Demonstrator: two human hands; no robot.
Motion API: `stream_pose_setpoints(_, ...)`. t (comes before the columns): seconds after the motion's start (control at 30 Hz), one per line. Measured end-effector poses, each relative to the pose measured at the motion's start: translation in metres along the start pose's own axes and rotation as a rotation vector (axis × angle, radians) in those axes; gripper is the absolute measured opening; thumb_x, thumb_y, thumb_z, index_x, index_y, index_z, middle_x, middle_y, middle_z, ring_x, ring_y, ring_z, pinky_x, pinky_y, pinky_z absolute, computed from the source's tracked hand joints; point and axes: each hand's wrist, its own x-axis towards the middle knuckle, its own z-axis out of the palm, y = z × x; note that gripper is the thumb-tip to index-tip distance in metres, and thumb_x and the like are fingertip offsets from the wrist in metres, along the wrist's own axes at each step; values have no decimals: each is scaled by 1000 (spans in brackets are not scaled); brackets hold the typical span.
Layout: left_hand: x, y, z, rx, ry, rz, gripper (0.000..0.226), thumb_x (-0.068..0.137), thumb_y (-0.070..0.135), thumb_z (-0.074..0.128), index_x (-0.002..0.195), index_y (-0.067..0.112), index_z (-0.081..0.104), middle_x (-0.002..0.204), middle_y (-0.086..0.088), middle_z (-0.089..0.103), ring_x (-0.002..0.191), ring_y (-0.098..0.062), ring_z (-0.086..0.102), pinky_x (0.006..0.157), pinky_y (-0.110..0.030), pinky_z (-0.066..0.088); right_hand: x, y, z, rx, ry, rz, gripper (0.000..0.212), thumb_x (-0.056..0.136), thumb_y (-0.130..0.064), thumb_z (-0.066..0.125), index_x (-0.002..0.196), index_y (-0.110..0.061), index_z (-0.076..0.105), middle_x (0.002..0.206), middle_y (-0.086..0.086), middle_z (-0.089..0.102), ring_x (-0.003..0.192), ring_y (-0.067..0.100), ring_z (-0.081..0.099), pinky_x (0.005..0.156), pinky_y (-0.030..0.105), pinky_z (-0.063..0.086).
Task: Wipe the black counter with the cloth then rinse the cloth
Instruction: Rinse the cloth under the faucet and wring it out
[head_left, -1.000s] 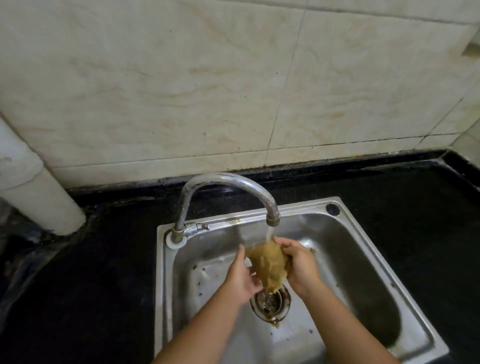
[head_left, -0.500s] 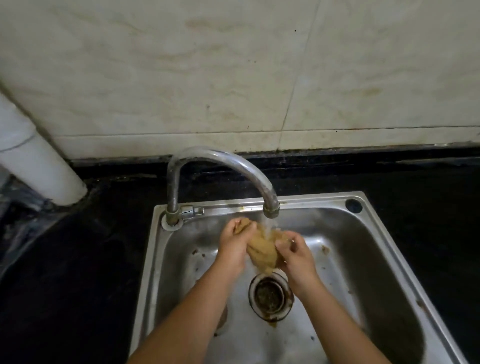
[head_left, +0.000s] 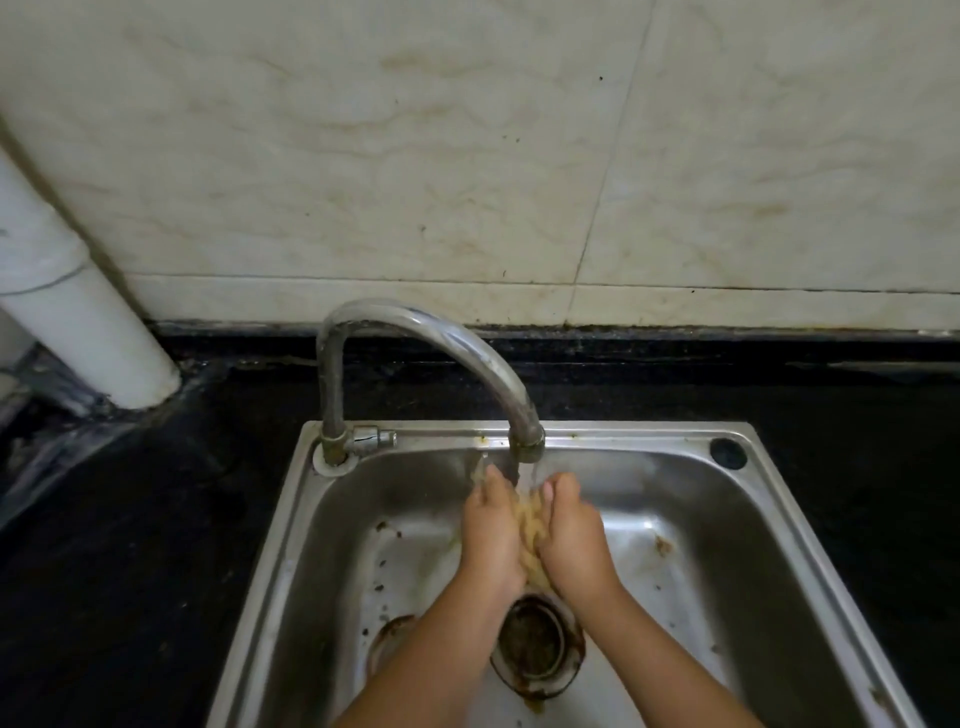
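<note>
Our left hand (head_left: 491, 535) and right hand (head_left: 574, 538) press the tan cloth (head_left: 530, 525) between them under the faucet (head_left: 527, 441), over the sink (head_left: 779, 519); we cannot tell how far the fingers curl. Soaked, it looks soft, limp and heavy, so we judge a bunched two-handed hold best.

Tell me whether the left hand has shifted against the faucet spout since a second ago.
Yes. The left hand has risen toward the faucet spout and pressed in against the cloth, opposite the right hand.
</note>
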Motion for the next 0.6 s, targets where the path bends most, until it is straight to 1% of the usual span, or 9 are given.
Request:
stream_pose_setpoints(0.1,-7,-6,-4,-25,28,0,30,99,26,35,84,10,55,81,-15,62,74,-25,61,72,-34,50,15,3,0,-15,-20,67,33,100,-18,29,67,-21,30,63,-4,40,58,9,39,44,14,29)
stream_pose_setpoints(0.17,-3,-5,-13,26,120,69,26,97,28,41,79,13,53,83,-14,60,77,-25,59,73,-36,49,15,-2,-3,-34,16,39,29,100,-17,30,71,-23,30,63,-6,40,59,12,42,44,12,30)
stream_pose_setpoints(0.27,0,1,-21,123,236,119,21,90,27,55,76,14,48,77,-8,55,70,-20,54,62,-29,46,-1,-11,-11,28,-9,-103,18,99,-16,31,81,-20,36,67,-10,42,58,3,42,51,9,34)
stream_pose_setpoints(0.33,0,3,-18,56,181,57,20,91,24,55,77,11,48,77,-10,55,70,-20,54,61,-30,45,-17,-19,-10,51,-104,-212,12,97,-23,31,93,-17,41,72,-12,47,63,-3,45,55,9,37)
stream_pose_setpoints(0.37,-1,5,-15,12,156,16,23,93,26,52,76,10,48,74,-10,53,67,-20,53,60,-29,45,-24,-21,-7,48,-130,-253,22,94,-29,28,98,-15,45,76,-8,52,66,-1,49,56,9,37)
stream_pose_setpoints(0.43,-1,9,-8,-102,116,-68,37,95,36,43,69,10,47,65,-7,47,60,-17,49,58,-28,42,-31,-20,-3,-46,-153,-296,42,90,-34,23,108,-6,48,90,5,61,75,13,58,58,16,34)
stream_pose_setpoints(0.5,-5,11,-5,-271,103,-134,42,96,42,37,68,12,47,65,-6,46,60,-17,50,58,-29,44,-26,-16,-5,-90,-159,-220,29,97,-30,25,103,-8,44,92,11,60,78,18,55,57,23,32)
stream_pose_setpoints(0.53,-8,12,-5,-358,97,-146,40,96,42,37,71,13,48,68,-7,48,62,-18,52,59,-30,48,-21,-14,-7,-102,-163,-171,18,99,-26,28,97,-11,39,87,10,57,76,18,52,56,25,32)
stream_pose_setpoints(0.6,-14,13,-4,-443,60,-151,41,97,38,39,65,13,44,66,-8,51,59,-20,58,55,-30,53,-7,-14,-8,-145,-133,-125,14,99,-22,28,89,-12,31,79,6,51,73,19,49,56,27,32)
